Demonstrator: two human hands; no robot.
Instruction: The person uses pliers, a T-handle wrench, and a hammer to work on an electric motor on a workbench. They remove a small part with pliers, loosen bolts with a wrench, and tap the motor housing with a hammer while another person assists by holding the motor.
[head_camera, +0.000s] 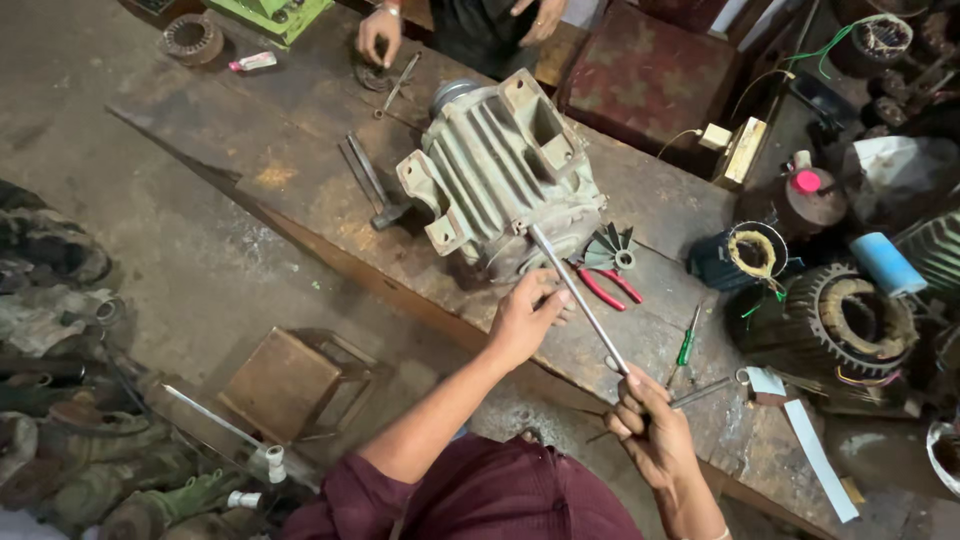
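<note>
Nearest the camera, the person's maroon sleeve led to two bare hands over the worktop's front edge. The right hand (648, 420) was clenched around the lower end of a long, smooth steel rod (578, 296), which ran slanting up and away to touch the end face of the motor housing (503, 170). The left hand (525, 312) lay just beside the rod's middle, fingers curled loosely against it near the housing's base.

The worktop (300, 170) was a worn wooden slab, dark, oil-stained and scratched. Just right of the rod lay red-handled pliers (610, 286) and a small grey finned fan (610, 250), with a green-handled screwdriver (686, 345) a little nearer the edge.

The housing itself was a pale grey-green cast-metal body, heavily ribbed along its sides, with flat mounting feet and a square open box on top; it lay on its side in the middle of the worktop. Beyond its left side lay a hammer (372, 185) with a dull metal handle.

At the right stood round stators wound with copper wire (865, 320), dusty and dark.

Farthest off, another person's hand (378, 32) rested on the worktop's far end beside a small round metal part.
</note>
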